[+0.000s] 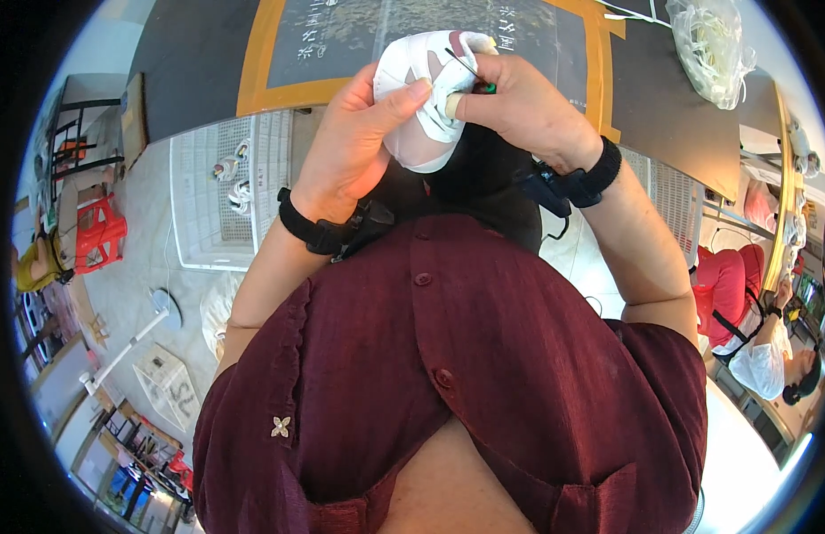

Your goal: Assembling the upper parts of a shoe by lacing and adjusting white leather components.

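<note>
Both hands hold a small white shoe upper (421,98) up in front of the chest, above the dark desk (661,98). The left hand (354,147) has its grip closed on the upper's side, thumb pressed flat across it, seemingly to steady it. The right hand (528,111) pinches a thin green-handled needle tool (470,69) tight, its tip at the upper's straps.

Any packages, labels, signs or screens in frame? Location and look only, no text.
Dark mat: on the table beyond the hands, dark rectangle with pale printed characters, orange border.
Clear plastic bag: top right on the table, crumpled, holding pale items.
White sack: on the floor lower left, flat, with dark print.
No screens clearly visible.
</note>
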A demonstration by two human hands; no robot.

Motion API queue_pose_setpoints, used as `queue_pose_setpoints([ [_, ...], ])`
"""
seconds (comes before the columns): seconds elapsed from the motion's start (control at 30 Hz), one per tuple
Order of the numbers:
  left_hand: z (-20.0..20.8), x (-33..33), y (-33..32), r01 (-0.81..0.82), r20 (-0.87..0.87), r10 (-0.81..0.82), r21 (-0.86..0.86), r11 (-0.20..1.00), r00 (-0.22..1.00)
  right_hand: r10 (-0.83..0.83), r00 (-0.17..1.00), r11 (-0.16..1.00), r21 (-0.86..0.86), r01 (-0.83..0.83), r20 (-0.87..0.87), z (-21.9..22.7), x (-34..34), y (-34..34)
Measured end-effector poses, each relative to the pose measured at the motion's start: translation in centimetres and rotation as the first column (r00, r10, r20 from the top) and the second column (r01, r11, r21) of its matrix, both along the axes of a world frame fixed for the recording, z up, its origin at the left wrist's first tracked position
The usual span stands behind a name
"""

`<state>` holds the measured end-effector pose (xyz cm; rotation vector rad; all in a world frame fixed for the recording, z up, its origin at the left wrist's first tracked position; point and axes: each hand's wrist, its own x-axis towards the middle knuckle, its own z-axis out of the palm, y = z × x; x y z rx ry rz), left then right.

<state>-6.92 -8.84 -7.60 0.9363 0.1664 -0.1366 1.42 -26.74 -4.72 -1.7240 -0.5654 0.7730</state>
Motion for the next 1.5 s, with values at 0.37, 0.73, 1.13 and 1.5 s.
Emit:
queue_pose_setpoints([
  [0.37, -1.1, -0.2, 0.3, -0.017, 0.046, 0.016, 0.034, 0.999, 0.999, -0.026, 0.999, 1.000, -0.013, 0.027, 0.041, -0.7, 0.0, -0.1],
  [0.73, -0.8, -0.4, -0.3, -0.065, 0.063, 0.067, -0.034, 0.997, 0.996, -0.012, 0.994, 0.997, -0.080, 0.021, 0.110, -0.3, -0.3, 0.5],
  [1.13, -1.3, -0.5, 0.3, -0.021, 0.092, 0.022, -0.011, 1.000, 0.995, -0.003, 0.976, 0.994, -0.106, 0.027, 0.218, -1.0, -0.5, 0.7],
  [1.5, -1.2, -0.2, 0.5, -0.009, 0.093, 0.011, -0.021, 1.000, 0.996, -0.025, 0.953, 0.998, -0.046, 0.041, 0.303, -1.4, -0.5, 0.7],
])
